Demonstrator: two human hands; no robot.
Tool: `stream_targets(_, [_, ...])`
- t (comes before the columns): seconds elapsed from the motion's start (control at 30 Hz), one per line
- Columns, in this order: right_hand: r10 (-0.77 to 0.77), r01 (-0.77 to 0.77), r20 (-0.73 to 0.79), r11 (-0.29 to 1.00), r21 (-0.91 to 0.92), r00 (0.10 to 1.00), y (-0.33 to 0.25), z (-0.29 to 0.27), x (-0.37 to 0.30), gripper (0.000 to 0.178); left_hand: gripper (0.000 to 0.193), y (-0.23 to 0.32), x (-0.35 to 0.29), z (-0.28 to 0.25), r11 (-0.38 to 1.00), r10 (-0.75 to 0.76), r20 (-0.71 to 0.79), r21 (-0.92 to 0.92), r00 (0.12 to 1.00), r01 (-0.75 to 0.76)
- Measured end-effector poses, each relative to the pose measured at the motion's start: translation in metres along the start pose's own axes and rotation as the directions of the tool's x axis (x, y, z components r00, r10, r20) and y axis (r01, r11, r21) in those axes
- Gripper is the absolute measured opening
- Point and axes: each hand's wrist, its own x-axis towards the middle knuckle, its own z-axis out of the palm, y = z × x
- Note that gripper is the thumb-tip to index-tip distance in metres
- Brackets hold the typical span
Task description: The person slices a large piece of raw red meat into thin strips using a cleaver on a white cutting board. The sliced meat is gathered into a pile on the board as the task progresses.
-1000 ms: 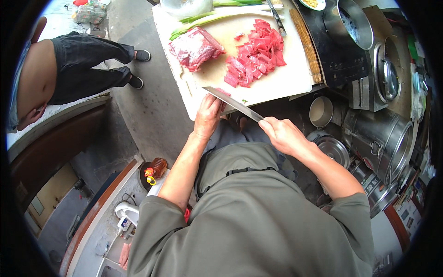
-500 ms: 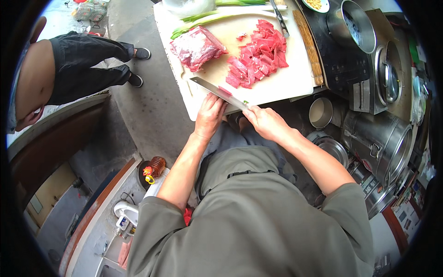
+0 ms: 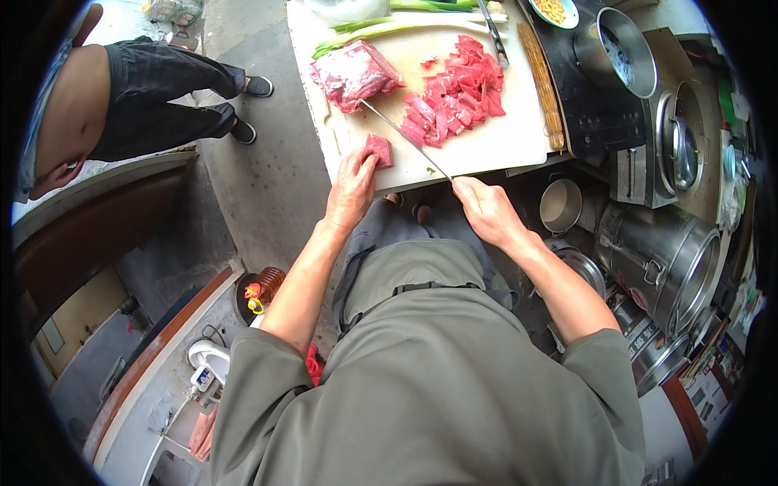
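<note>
My right hand (image 3: 488, 209) is wrapped round the handle of a kitchen knife (image 3: 405, 137). Its blade reaches up and left over the white cutting board (image 3: 494, 154), seen nearly edge-on, tip by the large chunk of raw meat (image 3: 354, 74). At the board's near edge, the fingertips of my left hand (image 3: 352, 188) grip a small block of meat (image 3: 379, 151). A heap of sliced red meat (image 3: 458, 93) lies right of the blade, with a small scrap (image 3: 429, 61) beyond. Another knife (image 3: 493, 34) rests beside green onions (image 3: 397, 26) at the far side.
Right of the board are a bundle of brown sticks (image 3: 541, 85), a black cooktop (image 3: 596, 113), a metal pot (image 3: 620, 53) and a bowl of yellow pieces (image 3: 553, 10). Large steel pots (image 3: 660, 263) stand lower right. Another person (image 3: 162, 97) stands at left.
The knife has turned so its blade points farther away from me and now shows edge-on. My left hand has drawn back slightly left, and the small meat block beside it is now visible.
</note>
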Motion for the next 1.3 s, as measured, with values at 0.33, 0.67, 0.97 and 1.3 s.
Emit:
stream_targets(0.33, [0.095,-0.095,0.004,0.995,-0.011,0.995,0.005,-0.017,-0.025,0.043,0.056,0.007,0.010,0.001,0.981,-0.191,0.007,-0.019,0.982,0.191])
stream_targets(0.67, [-0.275,0.098,-0.545,0.938,-0.332,0.792,0.036,-0.029,-0.038,0.040,0.086,0.016,0.041,0.008,0.974,-0.217,0.122,0.095,0.969,0.206])
stream_targets(0.97, [0.015,0.027,-0.641,0.998,0.056,0.768,0.074,-0.030,-0.023,0.039,0.053,0.015,0.047,0.000,0.917,0.172,0.086,0.350,0.981,-0.191])
stream_targets(1.3, [0.129,-0.032,-0.529,0.981,0.189,0.839,0.064,-0.023,-0.050,0.037,0.039,0.004,0.024,0.006,0.927,0.210,0.117,0.291,0.971,-0.235])
